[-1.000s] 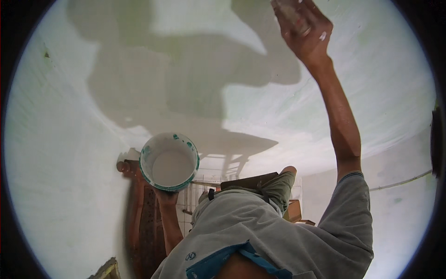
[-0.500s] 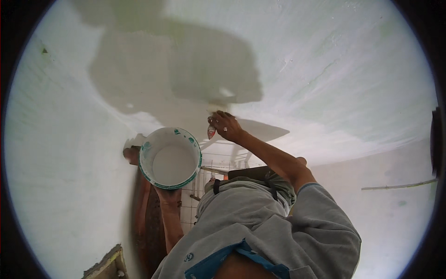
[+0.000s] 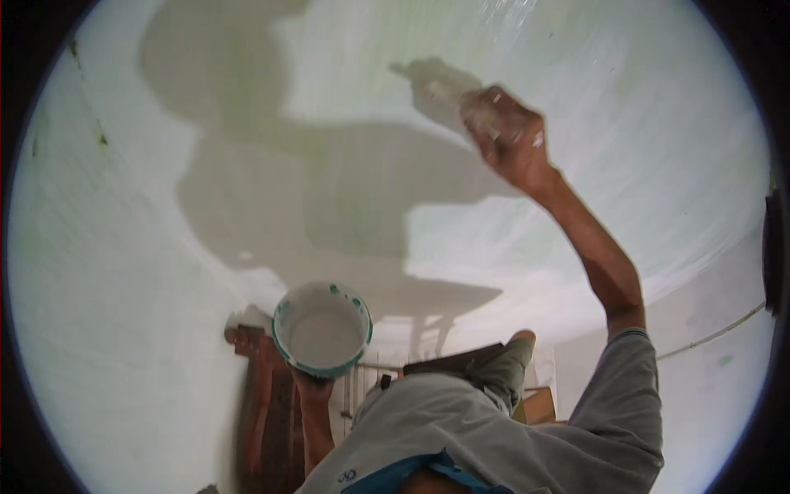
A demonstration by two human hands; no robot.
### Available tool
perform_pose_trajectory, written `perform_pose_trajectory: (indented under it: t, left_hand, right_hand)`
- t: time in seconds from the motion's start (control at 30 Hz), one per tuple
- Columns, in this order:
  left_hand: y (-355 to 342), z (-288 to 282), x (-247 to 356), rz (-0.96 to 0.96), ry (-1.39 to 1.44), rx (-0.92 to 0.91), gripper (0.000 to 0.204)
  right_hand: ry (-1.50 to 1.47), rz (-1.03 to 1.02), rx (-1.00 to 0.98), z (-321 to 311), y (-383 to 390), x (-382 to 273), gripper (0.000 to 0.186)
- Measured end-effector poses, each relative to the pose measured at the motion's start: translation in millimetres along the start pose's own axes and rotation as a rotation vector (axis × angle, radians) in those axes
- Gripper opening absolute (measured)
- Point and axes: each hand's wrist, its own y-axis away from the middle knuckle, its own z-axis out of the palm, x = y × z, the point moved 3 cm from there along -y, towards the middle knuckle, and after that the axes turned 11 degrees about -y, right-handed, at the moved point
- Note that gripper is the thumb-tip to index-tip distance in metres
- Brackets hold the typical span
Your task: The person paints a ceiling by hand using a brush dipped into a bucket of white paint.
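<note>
A white bucket with a green-smeared rim (image 3: 368, 337) holds pale paint. My left hand (image 3: 313, 385) is under the bucket, closed on its lower side; most of its fingers are hidden. Raised high to the right, my right hand (image 3: 506, 136) is closed around a paintbrush (image 3: 448, 92), whose pale bristle end points toward the wall. Motion smears the brush and the fingers, and white paint spots show on the hand. Before me stands the wall (image 3: 527, 49), coated in uneven white over light green, with my shadow across it.
Dark reddish-brown wooden furniture (image 3: 267, 412) stands against the wall at lower left. White floor tiles (image 3: 355, 393) show below the bucket. A brown box-like thing (image 3: 539, 406) is beyond my right side. A thin strip (image 3: 716, 336) runs along the right-hand wall.
My right hand has risen with the paintbrush, up and to the right along the wall. The bucket in my left hand sits lower and slightly farther right in view.
</note>
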Motion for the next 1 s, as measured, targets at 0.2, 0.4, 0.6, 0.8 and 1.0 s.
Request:
perform_pose_trajectory:
  t: [0.2, 0.4, 0.6, 0.8, 1.0]
  left_hand:
    - [-4, 10, 1, -0.055, 0.103, -0.129, 0.069]
    - [-11, 9, -2, -0.098, 0.118, -0.185, 0.069]
    - [-5, 9, 10, -0.109, 0.121, -0.211, 0.07]
    - [6, 21, 5, -0.007, -0.004, -0.244, 0.072]
    - [-5, 19, 9, 0.13, -0.057, -0.347, 0.074]
  right_hand:
    - [0.552, -0.463, 0.307, -102, -133, -23, 0.015]
    - [0.462, -0.246, 0.099, -63, -113, -9, 0.04]
    - [0.063, -0.176, -0.295, 19, -38, -52, 0.033]
    - [0.081, 0.003, -0.043, -21, -133, 19, 0.023]
    - [0.392, -0.35, 0.318, -111, -222, -5, 0.015]
